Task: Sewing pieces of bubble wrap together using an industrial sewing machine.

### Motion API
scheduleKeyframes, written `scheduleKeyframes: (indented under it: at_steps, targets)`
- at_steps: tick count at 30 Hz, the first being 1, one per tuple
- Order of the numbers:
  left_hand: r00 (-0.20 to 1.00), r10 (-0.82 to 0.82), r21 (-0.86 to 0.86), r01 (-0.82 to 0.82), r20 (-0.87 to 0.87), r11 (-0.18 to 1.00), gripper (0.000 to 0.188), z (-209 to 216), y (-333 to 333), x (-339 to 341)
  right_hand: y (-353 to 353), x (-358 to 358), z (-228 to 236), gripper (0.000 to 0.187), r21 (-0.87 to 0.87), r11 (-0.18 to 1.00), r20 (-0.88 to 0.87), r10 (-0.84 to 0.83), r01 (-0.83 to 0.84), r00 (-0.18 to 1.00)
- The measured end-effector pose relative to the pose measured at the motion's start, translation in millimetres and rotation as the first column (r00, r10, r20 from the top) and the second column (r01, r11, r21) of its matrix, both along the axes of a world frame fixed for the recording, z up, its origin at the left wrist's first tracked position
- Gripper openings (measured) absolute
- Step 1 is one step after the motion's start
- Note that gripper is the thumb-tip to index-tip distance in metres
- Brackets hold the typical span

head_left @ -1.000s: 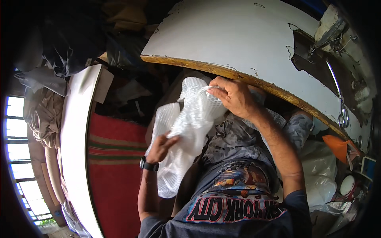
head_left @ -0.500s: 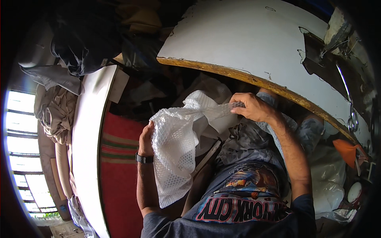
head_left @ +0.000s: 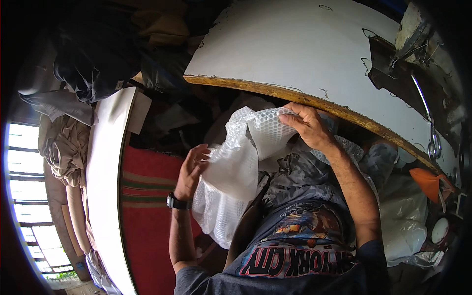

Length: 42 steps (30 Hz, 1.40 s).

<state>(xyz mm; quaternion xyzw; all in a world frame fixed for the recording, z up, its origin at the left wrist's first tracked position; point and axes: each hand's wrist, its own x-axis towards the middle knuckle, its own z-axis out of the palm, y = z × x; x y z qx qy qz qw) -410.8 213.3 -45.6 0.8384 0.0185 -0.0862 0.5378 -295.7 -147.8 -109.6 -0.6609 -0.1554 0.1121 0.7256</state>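
Between my two hands hangs a crumpled sheet of clear bubble wrap [head_left: 223, 209], its lower part draped by my lap. My right hand [head_left: 314, 130] pinches the upper right edge between thumb and fingers, close below the white board's wooden edge. On the other side, my left hand [head_left: 189, 172], with a dark watch on its wrist, has its curved fingertips at the sheet's left edge, apparently in a loose hold. Part of the sheet is folded over and hides what lies behind it. More bubble wrap [head_left: 346, 147] lies under my right forearm, across my legs.
A large white board [head_left: 295, 49] with a worn wooden edge stands in front of me. Metal scissors [head_left: 432, 142] and an orange piece [head_left: 426, 183] are at the right. Left are a red striped cloth [head_left: 145, 236], a white panel [head_left: 105, 172] and bundled beige fabric [head_left: 64, 147].
My right hand has moved slightly up and opened out more of the bubble wrap's edge. My left hand's grip has loosened, with its fingers now reaching toward the sheet's middle.
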Motion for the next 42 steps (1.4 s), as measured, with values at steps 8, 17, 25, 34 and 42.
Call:
scheduleKeyframes:
  at_steps: [8,17,25,34,42]
  targets:
    - [0.970,-0.153,0.440,0.057,0.187,0.896,0.036,-47.3,-59.0,-25.1,10.9,1.9,1.5,0.038,-0.082,0.996,0.040,-0.023,0.026,0.999]
    - [0.952,0.269,-0.536,-0.306,-0.149,0.787,0.014,-49.3,-12.7,-17.5,16.7,-19.0,6.3,0.018,-0.222,0.945,0.331,-0.159,0.240,0.930]
    - [0.961,0.258,-0.479,-0.275,-0.102,0.834,0.014,-30.4,-3.1,-5.7,18.7,-19.2,17.0,0.013,-0.290,0.906,0.395,-0.180,0.308,0.901]
    - [0.967,0.176,-0.588,-0.251,-0.182,0.769,0.013,-22.8,-11.6,0.6,52.1,-55.4,28.9,0.018,-0.120,0.969,0.678,-0.079,0.215,0.731]
    - [0.976,0.173,-0.531,-0.217,-0.132,0.819,0.012,-24.9,-5.9,5.6,74.2,-95.1,-5.8,0.021,-0.288,0.954,0.644,0.134,0.077,0.753]
